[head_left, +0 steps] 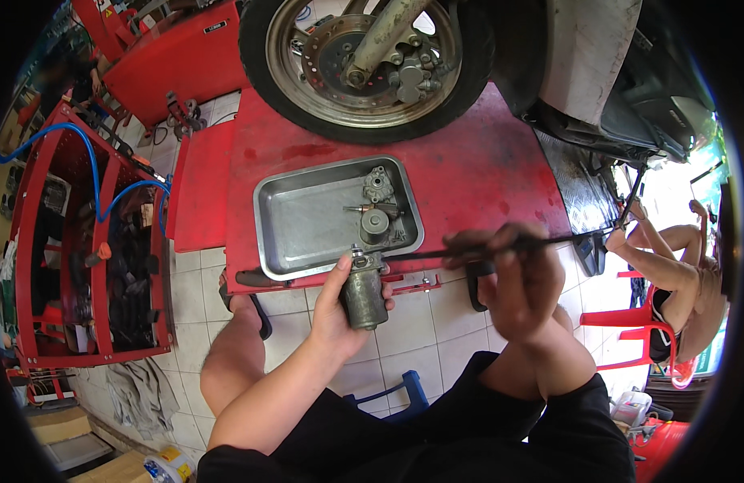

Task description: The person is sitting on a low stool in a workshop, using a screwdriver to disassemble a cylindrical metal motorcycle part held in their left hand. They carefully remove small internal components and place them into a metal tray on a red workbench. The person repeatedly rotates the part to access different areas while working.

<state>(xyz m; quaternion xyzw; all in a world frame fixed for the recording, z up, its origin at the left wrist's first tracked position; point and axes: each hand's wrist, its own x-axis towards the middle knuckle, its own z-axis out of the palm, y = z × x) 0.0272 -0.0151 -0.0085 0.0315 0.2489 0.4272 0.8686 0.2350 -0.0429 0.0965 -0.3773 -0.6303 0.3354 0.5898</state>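
Observation:
My left hand (338,318) is closed around a grey cylindrical metal motor (365,302), held upright just in front of the red platform's near edge. My right hand (523,282) is blurred by motion, its fingers closed on a long thin dark rod-shaped tool (424,255). The rod's left end lies close to the motor's top; whether they touch I cannot tell. Behind the motor, a metal tray (303,213) holds a cast metal cover (378,185), a round metal cylinder part (375,227) and several small pieces on its right side.
The tray stands on a red platform (484,181) under a motorcycle wheel (364,121). A dark-handled item (259,279) lies at the platform's edge. To the left stands a red tool cart (94,322) with a blue hose (90,149). A person (669,258) sits at right by a red chair (629,318).

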